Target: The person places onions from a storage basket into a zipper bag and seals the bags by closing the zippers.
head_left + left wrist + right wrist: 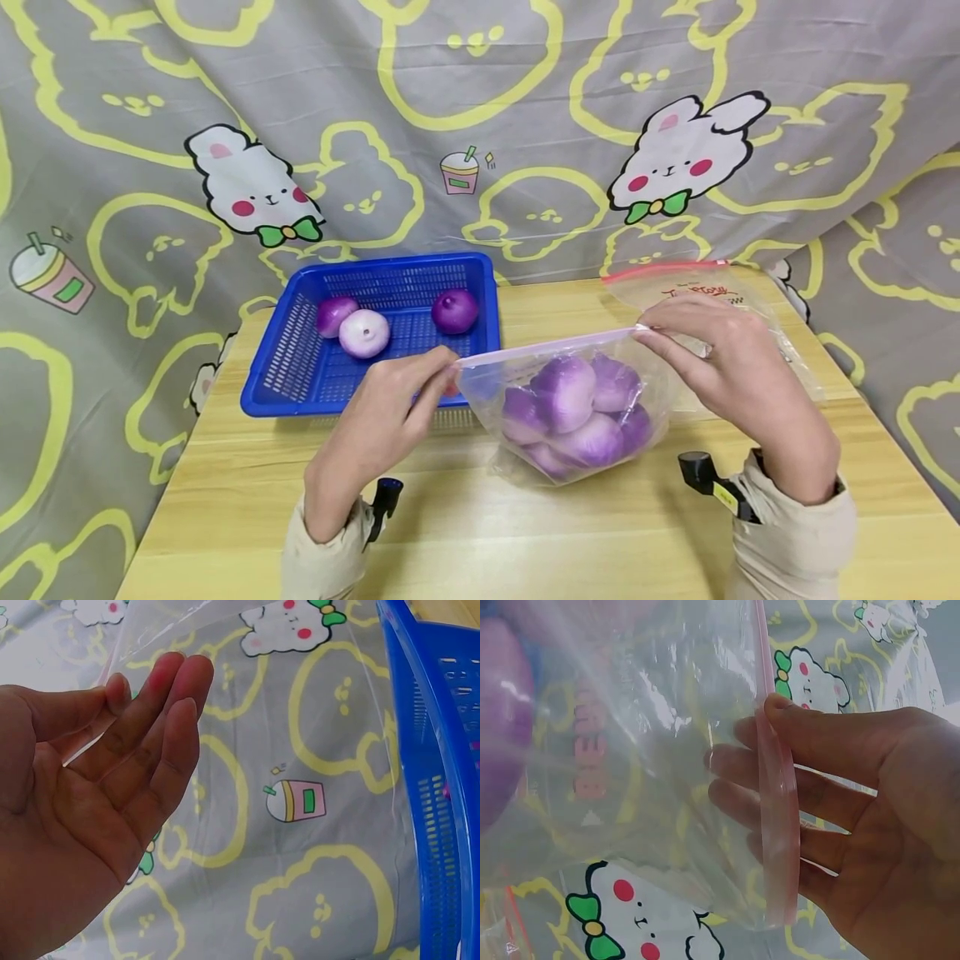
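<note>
Clear bag (487,392) of purple onions (566,396) held up at centre of frame; left end of pink strip (551,347) pinched in fingertips of left hand (386,412), right end by right hand (723,358); whether bag bottom is rested on table (525,542) cannot be told; blue basket (300,404) with more onions (365,333) placed left of centre; second bag (757,321), red-topped, laid at right; patterned cloth (420,83) hung across top

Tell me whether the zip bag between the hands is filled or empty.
Filled: several purple-and-white onions show through the clear zip bag, whose top edge the left hand and right hand pinch.
</note>
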Action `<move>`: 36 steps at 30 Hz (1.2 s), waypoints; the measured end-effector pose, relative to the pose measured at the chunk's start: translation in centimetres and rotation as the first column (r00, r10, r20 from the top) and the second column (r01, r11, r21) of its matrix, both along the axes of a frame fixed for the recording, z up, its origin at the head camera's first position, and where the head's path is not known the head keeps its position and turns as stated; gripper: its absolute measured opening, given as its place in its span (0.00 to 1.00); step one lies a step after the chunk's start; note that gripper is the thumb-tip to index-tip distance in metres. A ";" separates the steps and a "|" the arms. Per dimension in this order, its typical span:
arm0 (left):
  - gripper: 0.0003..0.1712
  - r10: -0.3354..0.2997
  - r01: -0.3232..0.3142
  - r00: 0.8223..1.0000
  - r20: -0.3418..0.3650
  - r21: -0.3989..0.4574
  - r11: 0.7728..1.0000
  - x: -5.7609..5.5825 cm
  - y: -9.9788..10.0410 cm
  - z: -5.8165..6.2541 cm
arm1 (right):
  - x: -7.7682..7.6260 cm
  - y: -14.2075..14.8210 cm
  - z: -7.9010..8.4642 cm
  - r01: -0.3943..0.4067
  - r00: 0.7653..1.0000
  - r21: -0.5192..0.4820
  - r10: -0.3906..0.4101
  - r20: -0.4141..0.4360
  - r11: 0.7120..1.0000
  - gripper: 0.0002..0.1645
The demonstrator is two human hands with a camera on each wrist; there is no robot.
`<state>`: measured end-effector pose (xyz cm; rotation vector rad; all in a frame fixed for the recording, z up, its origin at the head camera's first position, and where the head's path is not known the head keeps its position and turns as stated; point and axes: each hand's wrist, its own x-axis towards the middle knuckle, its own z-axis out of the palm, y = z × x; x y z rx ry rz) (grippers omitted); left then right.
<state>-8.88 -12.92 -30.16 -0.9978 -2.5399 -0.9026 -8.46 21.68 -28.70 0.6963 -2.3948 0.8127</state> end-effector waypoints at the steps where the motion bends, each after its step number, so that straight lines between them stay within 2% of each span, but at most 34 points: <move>1: 0.10 0.001 -0.001 1.000 0.003 0.000 1.000 0.0 0.0 0.0 | 0.0 0.1 0.0 0.003 1.000 0.001 -0.003 -0.001 1.000 0.10; 12: 0.10 0.006 -0.006 1.000 0.007 -0.001 1.000 -0.2 -0.2 0.0 | -0.2 1.2 -0.2 0.031 0.999 -0.013 -0.031 -0.013 0.999 0.11; 25: 0.10 0.013 -0.013 1.000 0.011 0.002 1.000 -0.5 -0.6 -0.1 | -0.1 2.3 -0.2 0.099 0.995 0.001 -0.099 -0.007 0.995 0.09; 36: 0.11 0.018 -0.018 1.000 0.012 0.012 1.000 -0.5 -0.7 -0.2 | 0.0 3.3 -0.3 0.127 0.992 -0.045 -0.127 0.010 0.991 0.13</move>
